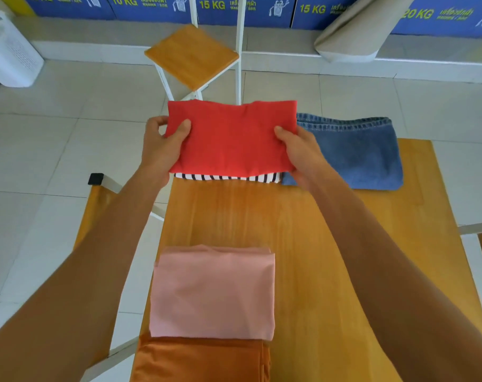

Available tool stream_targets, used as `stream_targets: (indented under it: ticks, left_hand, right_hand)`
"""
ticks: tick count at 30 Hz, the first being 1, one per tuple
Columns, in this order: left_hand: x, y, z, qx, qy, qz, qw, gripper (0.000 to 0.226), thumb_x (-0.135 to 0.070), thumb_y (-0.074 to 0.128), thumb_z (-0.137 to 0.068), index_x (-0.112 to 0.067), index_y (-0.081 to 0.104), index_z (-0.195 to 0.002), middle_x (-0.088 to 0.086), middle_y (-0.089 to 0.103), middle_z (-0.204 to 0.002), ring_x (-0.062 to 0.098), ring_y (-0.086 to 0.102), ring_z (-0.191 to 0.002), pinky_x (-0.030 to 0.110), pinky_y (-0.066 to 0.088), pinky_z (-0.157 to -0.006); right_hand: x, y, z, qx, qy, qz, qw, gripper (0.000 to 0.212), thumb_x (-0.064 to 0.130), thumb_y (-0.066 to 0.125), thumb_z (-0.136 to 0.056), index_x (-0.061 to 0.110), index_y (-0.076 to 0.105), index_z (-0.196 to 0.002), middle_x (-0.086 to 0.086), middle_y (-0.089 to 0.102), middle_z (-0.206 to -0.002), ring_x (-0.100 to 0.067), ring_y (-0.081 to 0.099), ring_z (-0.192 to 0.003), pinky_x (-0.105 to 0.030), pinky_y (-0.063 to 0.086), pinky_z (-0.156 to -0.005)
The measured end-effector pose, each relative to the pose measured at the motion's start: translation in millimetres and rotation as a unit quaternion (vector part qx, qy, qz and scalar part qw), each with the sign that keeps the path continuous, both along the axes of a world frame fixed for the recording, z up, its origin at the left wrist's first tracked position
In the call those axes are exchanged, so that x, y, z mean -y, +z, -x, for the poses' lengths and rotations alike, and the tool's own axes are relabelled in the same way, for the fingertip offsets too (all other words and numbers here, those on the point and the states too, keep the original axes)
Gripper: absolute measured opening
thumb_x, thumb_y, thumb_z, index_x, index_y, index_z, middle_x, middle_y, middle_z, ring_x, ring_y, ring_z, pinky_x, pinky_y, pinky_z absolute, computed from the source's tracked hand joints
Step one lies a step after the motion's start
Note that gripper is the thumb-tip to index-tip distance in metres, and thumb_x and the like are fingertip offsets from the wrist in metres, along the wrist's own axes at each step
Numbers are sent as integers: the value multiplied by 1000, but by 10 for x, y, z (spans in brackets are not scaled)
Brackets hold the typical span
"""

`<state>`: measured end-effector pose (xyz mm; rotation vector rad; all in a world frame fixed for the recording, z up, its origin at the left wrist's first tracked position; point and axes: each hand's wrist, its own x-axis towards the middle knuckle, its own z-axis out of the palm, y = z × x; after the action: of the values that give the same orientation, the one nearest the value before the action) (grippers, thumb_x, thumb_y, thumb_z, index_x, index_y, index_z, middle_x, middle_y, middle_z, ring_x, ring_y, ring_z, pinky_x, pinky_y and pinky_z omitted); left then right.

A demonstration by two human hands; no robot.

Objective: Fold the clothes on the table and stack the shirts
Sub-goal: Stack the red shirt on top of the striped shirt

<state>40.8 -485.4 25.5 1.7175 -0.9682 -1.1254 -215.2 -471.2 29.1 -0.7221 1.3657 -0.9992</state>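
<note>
A folded red shirt is held over the far left end of the wooden table. My left hand grips its left edge and my right hand grips its right edge. Directly under it lies a folded black-and-white striped shirt, of which only the near edge shows. Folded blue jeans lie to the right of the red shirt at the far end. Near me, a folded pink garment rests partly on a folded orange garment.
A wooden stool with white legs stands beyond the table. A white perforated appliance is at the far left on the tiled floor. Blue signs line the back wall. Another wooden seat sits left of the table.
</note>
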Motion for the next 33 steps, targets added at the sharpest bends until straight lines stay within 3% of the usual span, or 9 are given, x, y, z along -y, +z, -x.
stream_targets:
  ticks: [3,5,8,10,17,22,27,31,33]
  left_hand:
    - [279,-113,9,43,6,-2,999,45,-57,55,-88,-30,46,-123,-13,58,-110,6,62,-93,25,52,-66]
    - [408,-291,11,55,7,-36,998,42,-49,51,-93,-27,47,-129,-5,56,-121,13,60,-100,31,53,-74]
    - [423,-567,21,67,1,-111,992,41,-35,48,-98,-20,46,-136,5,54,-133,21,57,-110,41,51,-93]
    - [419,-658,30,81,15,-121,989,43,-34,47,-97,-19,48,-137,5,54,-135,22,55,-112,41,48,-97]
    - [669,-568,-41,94,67,-42,992,32,-33,56,-92,-30,62,-123,-5,61,-124,16,60,-106,40,52,-92]
    - [540,-767,-100,115,65,-109,985,36,-30,53,-95,-25,57,-131,1,57,-134,22,56,-115,41,48,-99]
    - [593,-717,-145,89,75,-79,990,30,-26,59,-93,-28,64,-122,-1,61,-129,18,59,-105,34,51,-88]
    - [479,-786,-117,119,86,-96,985,33,-26,59,-92,-26,63,-125,0,62,-129,21,59,-113,40,49,-99]
    - [506,-754,-91,140,80,-100,982,34,-25,57,-93,-24,62,-126,1,60,-130,22,58,-115,37,48,-99]
  right_hand:
    - [400,-18,6,-58,21,3,998,35,25,53,-100,13,56,-132,-4,69,-119,-23,67,-107,-45,53,-97]
    - [533,-143,5,-105,37,-18,994,33,24,52,-100,11,56,-129,-6,68,-118,-24,66,-107,-47,53,-98]
    - [518,-431,4,-189,56,-61,978,21,21,50,-97,11,59,-113,-10,67,-114,-24,64,-104,-46,54,-95]
    - [492,-558,22,-210,47,-62,975,12,21,50,-97,14,58,-103,-9,67,-112,-23,64,-101,-42,55,-91]
    - [601,-488,59,-194,67,-30,978,10,22,54,-95,19,60,-88,-8,69,-105,-27,68,-100,-47,56,-91]
    - [481,-608,57,-251,86,-35,964,15,23,57,-96,11,66,-95,-11,71,-104,-26,68,-96,-43,58,-88]
    - [516,-566,91,-236,68,-28,969,11,21,60,-93,15,69,-88,-8,72,-99,-25,70,-94,-47,59,-85]
    - [392,-648,85,-259,40,-38,964,12,28,65,-91,18,71,-93,-2,72,-96,-20,69,-93,-37,59,-82]
    - [387,-611,75,-267,25,-35,963,13,26,66,-90,16,71,-95,-3,72,-97,-20,69,-91,-31,57,-74]
